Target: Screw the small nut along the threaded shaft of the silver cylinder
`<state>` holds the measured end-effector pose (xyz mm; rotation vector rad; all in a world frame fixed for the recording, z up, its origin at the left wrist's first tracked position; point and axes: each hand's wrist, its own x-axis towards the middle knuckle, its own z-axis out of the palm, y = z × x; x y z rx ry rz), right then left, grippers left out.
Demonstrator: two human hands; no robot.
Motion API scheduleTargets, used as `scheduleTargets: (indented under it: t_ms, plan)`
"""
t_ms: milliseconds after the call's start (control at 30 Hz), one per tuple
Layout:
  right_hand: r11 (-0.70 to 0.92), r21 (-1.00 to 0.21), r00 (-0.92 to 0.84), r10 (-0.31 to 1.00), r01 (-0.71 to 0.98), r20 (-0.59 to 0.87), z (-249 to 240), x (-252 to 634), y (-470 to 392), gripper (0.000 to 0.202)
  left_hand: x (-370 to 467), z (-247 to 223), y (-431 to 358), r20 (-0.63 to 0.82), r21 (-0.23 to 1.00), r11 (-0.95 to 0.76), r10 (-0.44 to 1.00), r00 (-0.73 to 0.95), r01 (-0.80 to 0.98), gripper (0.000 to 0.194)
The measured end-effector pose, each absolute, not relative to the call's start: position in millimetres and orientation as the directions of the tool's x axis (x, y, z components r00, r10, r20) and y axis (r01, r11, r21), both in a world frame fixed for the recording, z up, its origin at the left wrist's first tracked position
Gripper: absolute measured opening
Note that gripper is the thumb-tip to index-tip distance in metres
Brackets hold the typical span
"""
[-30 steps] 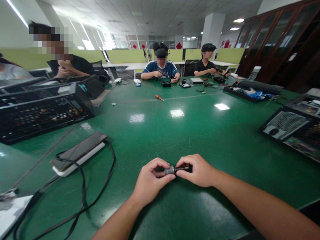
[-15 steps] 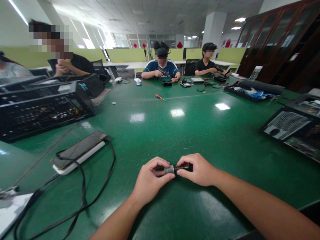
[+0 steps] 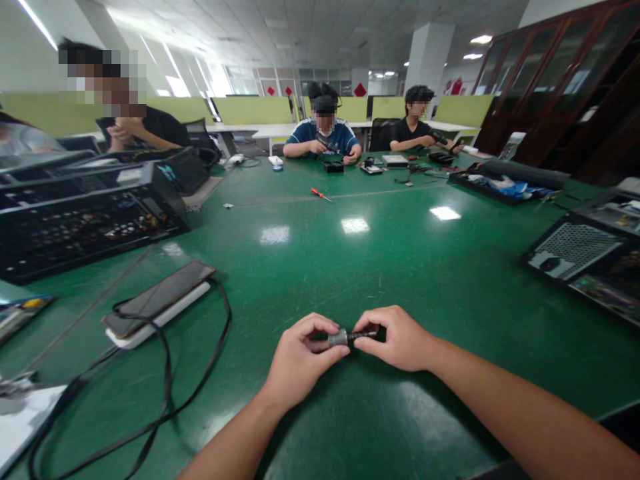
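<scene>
Low over the green table [image 3: 400, 267], near its front, my left hand [image 3: 305, 360] pinches a short grey metal cylinder [image 3: 338, 338] between thumb and fingers. A thin dark rod [image 3: 364, 335] with ridges extends from the cylinder's right end. My right hand [image 3: 400, 339] is closed on that rod with thumb and fingertips. The rod and cylinder lie in one line, roughly level. Part of the rod is hidden by the fingers of my right hand.
A phone [image 3: 160, 297] rests on a white power strip [image 3: 175, 317] with black cables at left. Open computer cases [image 3: 85, 213] stand left and right. An orange screwdriver [image 3: 320, 195] lies farther back. Several people sit around the table.
A dark object with a yellow part has come into view at the left edge. My hands and the cylinder with its rod look nearly unchanged.
</scene>
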<state>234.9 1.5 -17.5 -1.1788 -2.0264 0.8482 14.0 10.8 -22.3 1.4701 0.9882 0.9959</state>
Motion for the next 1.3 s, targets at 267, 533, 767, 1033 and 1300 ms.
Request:
scheduleTargets:
  t_ms: [267,533,767,1033,1300]
  plan:
    - [0.383,-0.788,-0.387,0.9,0.482,0.201,-18.3,236.3,2.9,0.01,13.8,-20.5,10.2,0.086,0.991,-0.114,0.949,0.303,0.075,0.023]
    - [0.389,-0.784,-0.389,0.898,0.483,0.206,-17.8,237.9,3.0,0.009,13.7,-21.8,11.1,0.089,0.991,-0.116,0.949,0.304,0.072,0.025]
    - [0.387,-0.78,-0.384,0.9,0.491,0.205,-17.0,237.5,2.8,0.008,13.9,-19.9,10.1,0.087,0.991,-0.114,0.95,0.299,0.072,0.025]
    - [0.394,-0.775,-0.382,0.899,0.494,0.214,-15.2,239.2,3.2,0.007,12.6,-20.1,10.6,0.089,0.988,-0.121,0.951,0.296,0.092,0.024]
    - [0.398,-0.769,-0.376,0.9,0.501,0.22,-15.3,240.7,4.2,0.008,11.7,-22.1,11.2,0.1,0.989,-0.128,0.95,0.296,0.077,0.024]
